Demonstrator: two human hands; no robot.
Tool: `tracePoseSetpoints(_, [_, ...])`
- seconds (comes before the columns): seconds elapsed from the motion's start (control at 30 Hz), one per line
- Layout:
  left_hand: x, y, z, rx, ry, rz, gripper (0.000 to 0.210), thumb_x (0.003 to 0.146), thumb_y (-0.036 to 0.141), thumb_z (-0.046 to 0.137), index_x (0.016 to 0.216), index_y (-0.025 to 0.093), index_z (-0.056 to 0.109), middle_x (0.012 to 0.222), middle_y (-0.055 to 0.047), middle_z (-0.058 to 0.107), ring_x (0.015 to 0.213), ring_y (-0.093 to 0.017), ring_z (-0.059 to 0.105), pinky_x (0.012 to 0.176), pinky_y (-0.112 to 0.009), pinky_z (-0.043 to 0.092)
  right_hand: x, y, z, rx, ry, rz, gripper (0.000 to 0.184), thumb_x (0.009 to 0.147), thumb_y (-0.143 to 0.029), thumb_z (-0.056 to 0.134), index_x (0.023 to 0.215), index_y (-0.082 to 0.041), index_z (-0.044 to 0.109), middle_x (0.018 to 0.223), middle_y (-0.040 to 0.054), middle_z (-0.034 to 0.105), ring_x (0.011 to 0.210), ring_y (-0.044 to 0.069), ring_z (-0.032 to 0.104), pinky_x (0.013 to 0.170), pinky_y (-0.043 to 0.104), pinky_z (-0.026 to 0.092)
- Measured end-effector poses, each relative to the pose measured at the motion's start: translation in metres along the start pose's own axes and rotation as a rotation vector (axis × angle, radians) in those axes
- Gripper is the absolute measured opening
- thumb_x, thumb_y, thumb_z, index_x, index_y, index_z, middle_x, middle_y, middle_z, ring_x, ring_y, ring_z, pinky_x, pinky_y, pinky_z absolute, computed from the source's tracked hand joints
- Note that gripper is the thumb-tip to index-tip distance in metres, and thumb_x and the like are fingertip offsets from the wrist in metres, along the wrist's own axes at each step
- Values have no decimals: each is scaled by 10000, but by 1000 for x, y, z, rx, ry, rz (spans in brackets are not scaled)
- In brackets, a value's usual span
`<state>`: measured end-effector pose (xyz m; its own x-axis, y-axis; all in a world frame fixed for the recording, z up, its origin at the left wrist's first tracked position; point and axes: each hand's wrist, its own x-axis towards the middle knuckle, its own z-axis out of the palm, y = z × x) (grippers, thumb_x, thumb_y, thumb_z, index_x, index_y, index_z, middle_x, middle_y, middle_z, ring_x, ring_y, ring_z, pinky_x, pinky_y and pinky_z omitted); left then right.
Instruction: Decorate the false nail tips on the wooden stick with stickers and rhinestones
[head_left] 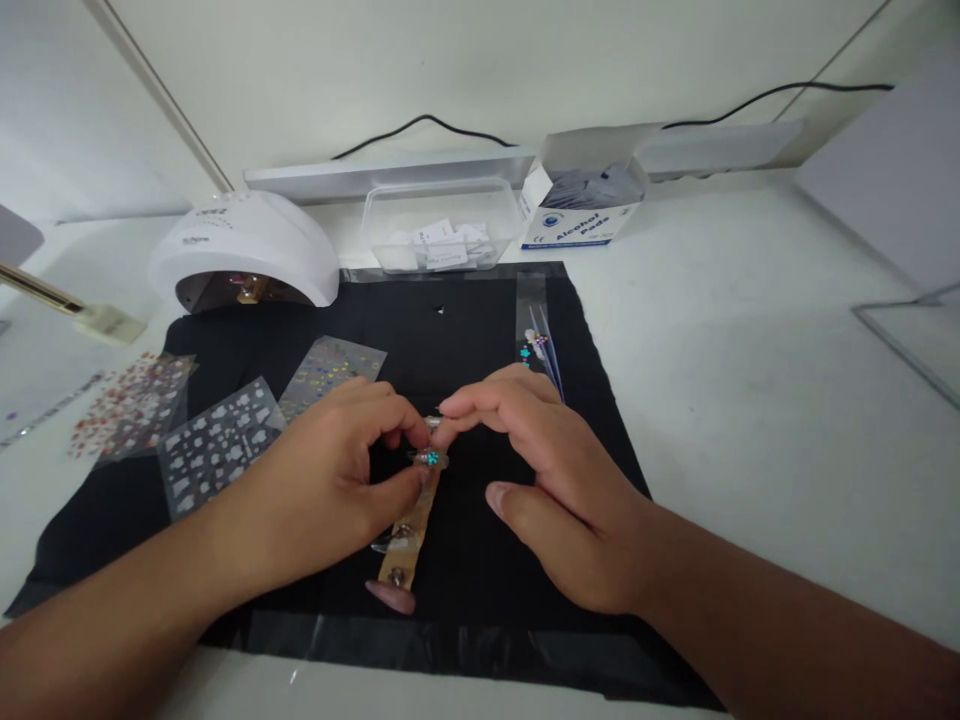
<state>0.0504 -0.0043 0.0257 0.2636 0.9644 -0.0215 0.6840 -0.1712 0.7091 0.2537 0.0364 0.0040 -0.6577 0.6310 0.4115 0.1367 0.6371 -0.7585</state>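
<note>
A narrow wooden strip (412, 510) with several false nails mounted across it lies on a black mat (495, 560). My left hand (337, 470) is closed, with thumb and forefinger pinching a clear false nail that bears a teal flower (431, 458). From the other side my right hand (555, 470) reaches in, its fingers stretched out and the thumb apart. Its fingertips touch or nearly touch the strip's far end just beyond the flower; exact contact is hard to see. Nearer to me on the strip are another clear nail (384, 543) and a pinkish nail (391, 597).
A white nail lamp (244, 240) stands at the back left. Sticker sheets (221, 440) lie left of my hands. Behind are a clear plastic tub (442, 225) and an Alcohol Pads box (585, 215). Blue tweezers (553, 350) rest on a clear strip at right.
</note>
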Motion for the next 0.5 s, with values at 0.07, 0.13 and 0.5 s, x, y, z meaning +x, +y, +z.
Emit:
tracePoseSetpoints(0.07, [0, 0, 0, -5, -3, -5, 79, 799, 157, 608, 776, 230, 624, 775, 21, 611, 779, -179, 565, 699, -341, 415, 0, -1, 0, -12, -14, -10, 506, 656, -37, 467, 1129, -210, 510, 1017, 45, 680, 993, 240, 569, 889, 445, 433])
tracePoseSetpoints(0.13, [0, -1, 0, -16, -1, -2, 86, 798, 149, 604, 779, 231, 624, 780, 21, 613, 784, -178, 567, 699, -338, 418, -1, -1, 0, -32, -14, -30, 512, 660, -39, 471, 1140, -214, 503, 1032, 44, 678, 995, 244, 563, 881, 449, 429])
tracePoseSetpoints(0.5, [0, -2, 3, -48, 21, -16, 99, 794, 132, 617, 763, 226, 613, 761, 31, 604, 756, -162, 557, 696, -323, 410, -2, -2, 1, -111, -11, -59, 535, 680, -35, 478, 1186, -211, 475, 1030, 48, 673, 965, 249, 548, 849, 451, 414])
